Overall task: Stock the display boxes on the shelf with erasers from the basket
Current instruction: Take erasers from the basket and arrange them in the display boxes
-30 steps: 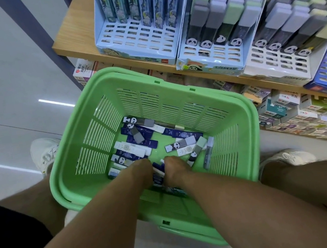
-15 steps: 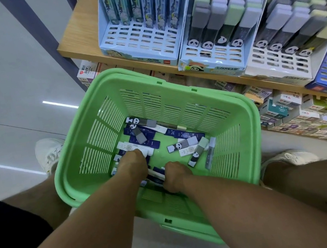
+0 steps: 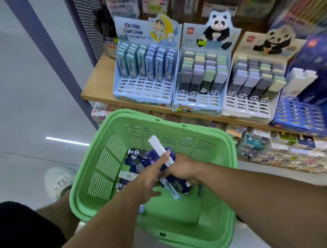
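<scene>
Your right hand [image 3: 182, 167] gripped a bunch of erasers [image 3: 167, 172] over the green basket [image 3: 107, 155], your left hand [image 3: 149, 180] fingers straight against them, display boxes [image 3: 198, 80] on the shelf [image 3: 96, 85] beyond.

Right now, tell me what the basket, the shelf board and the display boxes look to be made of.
Basket: moulded green plastic, semi-gloss; slotted walls and a rolled rim suggest it.
Shelf board: wood or wood-look laminate, matte; pale grain shows, though which one is unclear.
Display boxes: probably printed cardboard, with folded header cards; the slotted white insert may be plastic or card.
</scene>
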